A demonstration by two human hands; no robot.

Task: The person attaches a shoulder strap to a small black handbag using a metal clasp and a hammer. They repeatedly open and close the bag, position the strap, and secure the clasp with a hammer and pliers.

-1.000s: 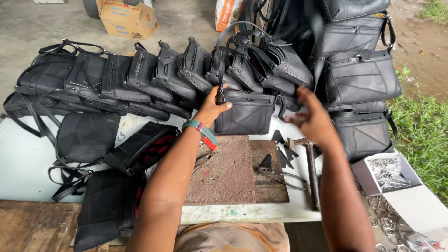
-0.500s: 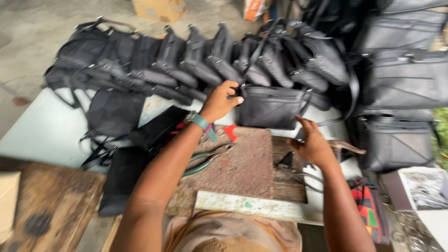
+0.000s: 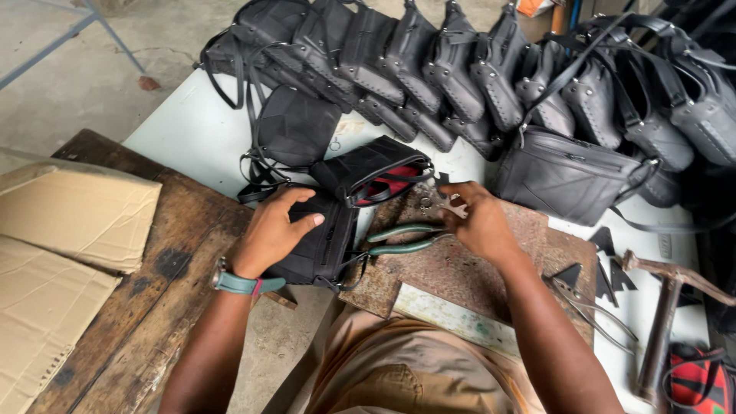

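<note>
We have our left hand (image 3: 272, 234) spread flat on a black bag (image 3: 318, 241) that lies at the near edge of the white surface (image 3: 192, 134), where it meets the worn wooden bench (image 3: 146, 291). The fingers press down on the bag's top, open and not wrapped around it. A teal watch band (image 3: 238, 284) sits on that wrist.

Our right hand (image 3: 479, 222) rests over the rusty metal plate (image 3: 460, 264) near the middle of the near edge, its fingertips pinched together on a small metal piece (image 3: 445, 205); we cannot tell just what that piece is. Pliers with green handles (image 3: 402, 239) lie on the plate between the two hands, just beside the bag.

Just behind the bag under our left hand lies another black bag with a red lining (image 3: 376, 172), its mouth open. A flat black bag (image 3: 295, 126) lies further back towards the left edge, straps trailing. A larger black bag (image 3: 563, 176) stands beyond the right hand, and a long row of black bags (image 3: 452, 69) lines the far edge.

Towards the right edge lie a hammer (image 3: 667, 307), thin metal pliers (image 3: 590, 307) and small black triangular scraps (image 3: 606, 241). A piece of cardboard (image 3: 69, 222) lies on the bench at the left.
</note>
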